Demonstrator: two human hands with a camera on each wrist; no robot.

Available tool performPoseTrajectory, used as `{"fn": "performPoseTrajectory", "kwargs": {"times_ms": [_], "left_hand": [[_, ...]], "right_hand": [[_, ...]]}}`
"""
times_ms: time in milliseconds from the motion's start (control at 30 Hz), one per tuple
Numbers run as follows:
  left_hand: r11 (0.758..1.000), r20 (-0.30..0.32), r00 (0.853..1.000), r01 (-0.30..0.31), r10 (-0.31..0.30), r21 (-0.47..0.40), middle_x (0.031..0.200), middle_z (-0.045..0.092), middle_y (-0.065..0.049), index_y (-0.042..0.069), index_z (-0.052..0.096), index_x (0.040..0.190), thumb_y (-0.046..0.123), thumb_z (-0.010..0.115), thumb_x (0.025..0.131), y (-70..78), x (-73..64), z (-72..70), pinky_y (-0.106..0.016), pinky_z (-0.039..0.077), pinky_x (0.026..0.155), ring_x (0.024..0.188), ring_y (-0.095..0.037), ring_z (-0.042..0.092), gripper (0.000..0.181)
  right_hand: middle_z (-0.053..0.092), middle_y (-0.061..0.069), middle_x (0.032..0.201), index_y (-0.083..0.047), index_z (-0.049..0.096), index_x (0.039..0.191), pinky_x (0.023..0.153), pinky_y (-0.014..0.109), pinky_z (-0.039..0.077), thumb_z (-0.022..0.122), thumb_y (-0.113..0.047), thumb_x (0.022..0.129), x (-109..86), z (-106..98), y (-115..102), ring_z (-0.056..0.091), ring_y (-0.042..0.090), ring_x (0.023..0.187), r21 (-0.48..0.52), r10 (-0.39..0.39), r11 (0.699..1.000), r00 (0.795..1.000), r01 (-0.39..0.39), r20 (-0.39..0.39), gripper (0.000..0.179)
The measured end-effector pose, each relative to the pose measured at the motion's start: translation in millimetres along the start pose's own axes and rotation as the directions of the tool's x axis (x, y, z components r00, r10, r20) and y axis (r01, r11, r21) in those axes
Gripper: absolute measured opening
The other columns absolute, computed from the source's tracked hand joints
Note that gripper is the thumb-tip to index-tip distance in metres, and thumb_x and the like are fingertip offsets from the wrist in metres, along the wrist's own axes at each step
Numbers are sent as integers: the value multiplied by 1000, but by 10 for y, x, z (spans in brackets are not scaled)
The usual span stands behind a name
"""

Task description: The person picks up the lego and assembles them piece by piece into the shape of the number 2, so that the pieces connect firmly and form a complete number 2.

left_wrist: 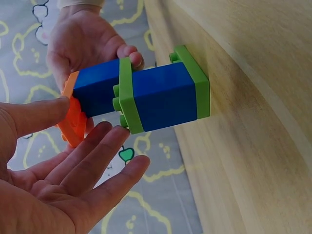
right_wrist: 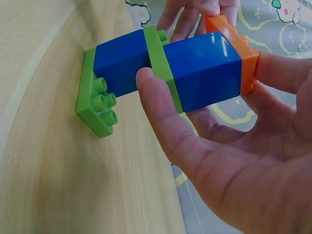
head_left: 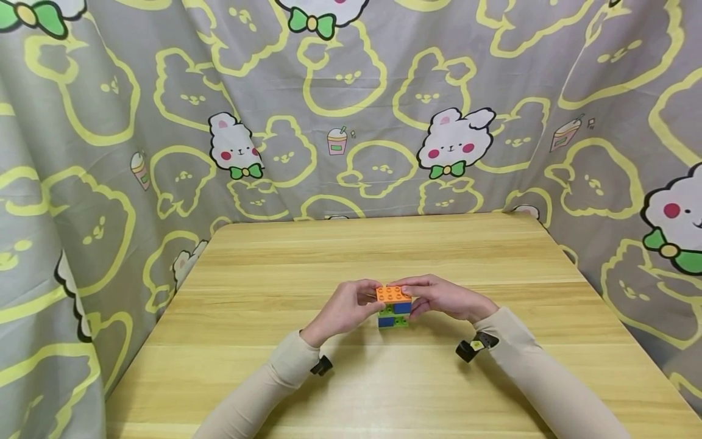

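Note:
A stack of toy building blocks stands on the table: a green base plate, a lower blue block, a middle green plate, an upper blue block and an orange studded plate on top. The blue blocks sit at opposite ends, lower one left, upper one right. My left hand pinches the orange plate's left end between thumb and fingers, the other fingers extended. From the right, my right hand holds the stack's upper part, with fingers at the orange plate and one digit against the middle green plate.
The wooden table stretches around the stack to all sides. A patterned grey curtain hangs behind it and at both sides. Black wrist straps with small devices sit below both wrists.

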State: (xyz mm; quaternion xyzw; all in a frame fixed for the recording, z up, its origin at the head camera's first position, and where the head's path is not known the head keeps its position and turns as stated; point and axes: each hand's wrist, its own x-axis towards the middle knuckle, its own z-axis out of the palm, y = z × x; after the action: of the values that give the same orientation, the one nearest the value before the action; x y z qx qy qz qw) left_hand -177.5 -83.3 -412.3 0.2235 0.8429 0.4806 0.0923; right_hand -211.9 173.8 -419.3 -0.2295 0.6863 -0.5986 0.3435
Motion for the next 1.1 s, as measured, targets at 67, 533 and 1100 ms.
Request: {"fn": "performPoseTrajectory", "kwargs": {"times_ms": [67,533,1100], "left_hand": [[1000,2,1000,2,-2,-2,114,74,-15,0,67,125,16,73,96,-2,1,-2,-35,60,89,103,-26,73,34],[1000,1,1000,28,-28,-11,117,74,-15,0,64,130,16,73,96,14,-20,12,-35,60,89,105,-26,72,39],[1000,1,1000,-5,5,8,113,75,-10,4,66,127,19,73,96,-19,-22,-1,-34,59,90,104,-21,72,35]], "right_hand": [[69,19,122,5,43,152,97,57,54,48,-29,110,-2,1,-10,72,33,99,1,0,1000,1000,0,-3,54],[73,13,111,10,51,142,92,51,58,50,-30,108,28,47,-5,73,32,99,2,55,998,993,-55,-101,52],[60,19,132,-3,46,146,100,56,51,42,-41,111,-3,128,-20,64,33,114,-153,30,987,991,-49,-128,52]]}}
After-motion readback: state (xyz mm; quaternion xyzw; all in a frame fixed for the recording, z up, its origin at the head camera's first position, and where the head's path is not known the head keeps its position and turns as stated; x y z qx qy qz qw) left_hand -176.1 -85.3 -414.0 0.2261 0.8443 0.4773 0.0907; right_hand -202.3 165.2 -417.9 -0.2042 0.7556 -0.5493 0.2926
